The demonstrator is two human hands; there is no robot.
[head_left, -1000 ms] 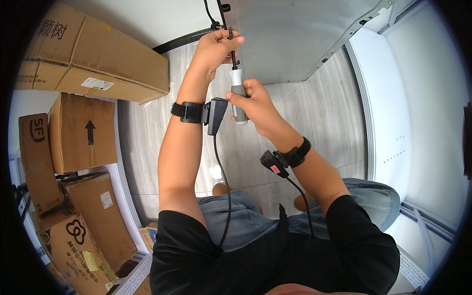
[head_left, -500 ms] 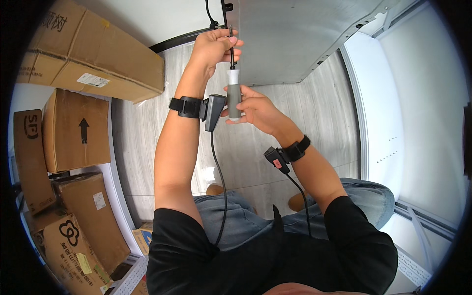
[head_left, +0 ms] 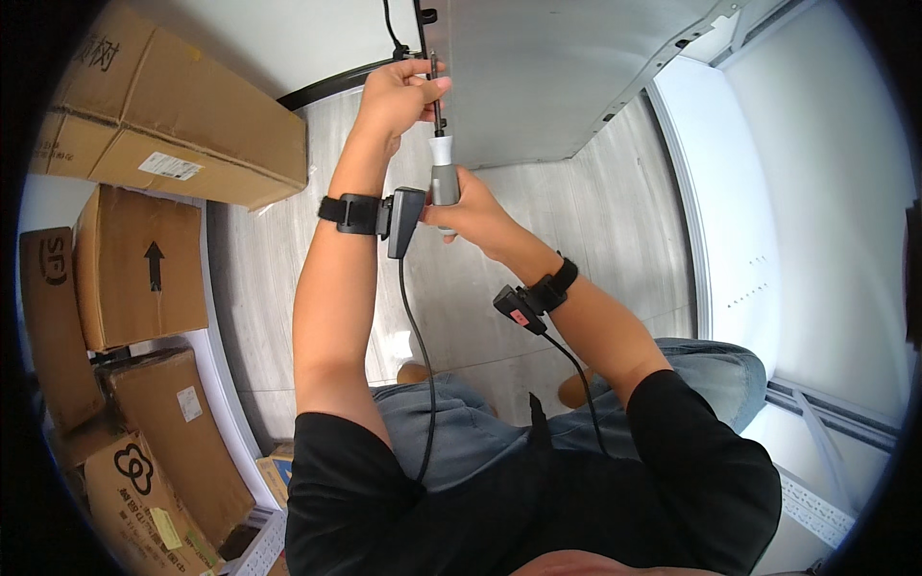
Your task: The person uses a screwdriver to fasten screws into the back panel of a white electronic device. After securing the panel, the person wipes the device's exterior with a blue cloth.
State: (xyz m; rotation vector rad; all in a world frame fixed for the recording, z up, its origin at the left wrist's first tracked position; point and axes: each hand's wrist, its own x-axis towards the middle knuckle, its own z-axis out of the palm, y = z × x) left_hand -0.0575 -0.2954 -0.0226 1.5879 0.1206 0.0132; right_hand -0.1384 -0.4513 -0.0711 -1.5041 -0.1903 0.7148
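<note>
Two blue-denim trouser legs (head_left: 711, 379) lie nearest to us, below the forearms. Each forearm carries a black fabric wrist strap with a black plastic module: the left module (head_left: 405, 221) and the right module (head_left: 517, 309), each with a black cable.

Beyond the straps, we locate the screwdriver with a grey-and-white cylindrical handle (head_left: 443, 182), held in front of the body, its dark metal shaft pointing away. The right hand (head_left: 469, 213) grasps the lower part of the handle, its thumb across the front. Farther along, the left hand (head_left: 396, 98) grasps the shaft between thumb and fingers. The tip projects past these fingers, near the left edge of the grey sheet-metal panel (head_left: 547, 77); we cannot tell whether it touches.

Beneath the tool we see the grey wood-grain floor (head_left: 576, 250). To the left stand brown cardboard boxes (head_left: 216, 110). Beside the panel's far left edge hangs a thin black cord (head_left: 391, 27).
</note>
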